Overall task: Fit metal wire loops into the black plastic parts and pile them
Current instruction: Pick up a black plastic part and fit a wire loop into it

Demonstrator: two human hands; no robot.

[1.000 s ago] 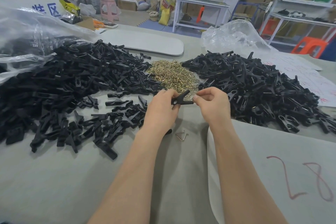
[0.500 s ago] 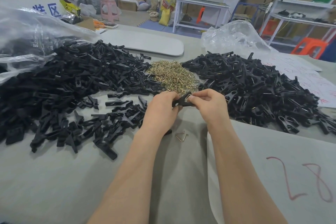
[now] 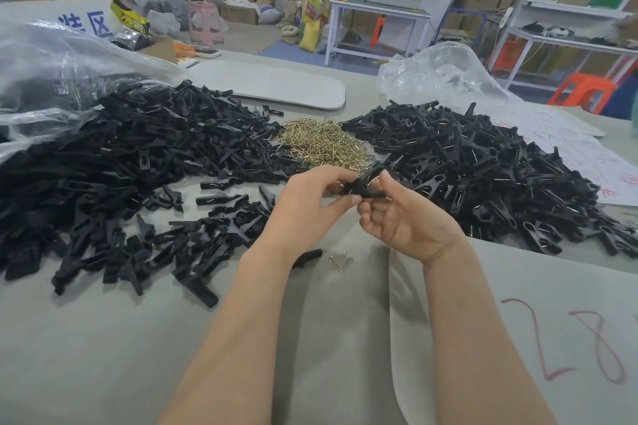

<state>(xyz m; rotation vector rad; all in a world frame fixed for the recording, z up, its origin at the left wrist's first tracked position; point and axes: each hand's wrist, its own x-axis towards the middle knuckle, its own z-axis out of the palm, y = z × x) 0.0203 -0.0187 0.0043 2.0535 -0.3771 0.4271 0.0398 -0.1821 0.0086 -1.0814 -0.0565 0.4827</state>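
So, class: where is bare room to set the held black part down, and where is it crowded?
For the black part: Bare: the table near the camera, between the left pile and the left forearm; also the sheet marked 28, nearer than the right pile. Crowded: both piles and the wire loops between them.

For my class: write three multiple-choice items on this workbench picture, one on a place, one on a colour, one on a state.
1. Where is the wire loop heap? A between left pile and right pile; B in a bag; C on a stool.
2. Its colour? A red; B brass-gold; C blue.
3. The hands? A lying flat; B hanging idle; C both gripping one black part.
Key: A, the black piles flank it; B, it gleams yellowish; C, left hand and right hand pinch it.
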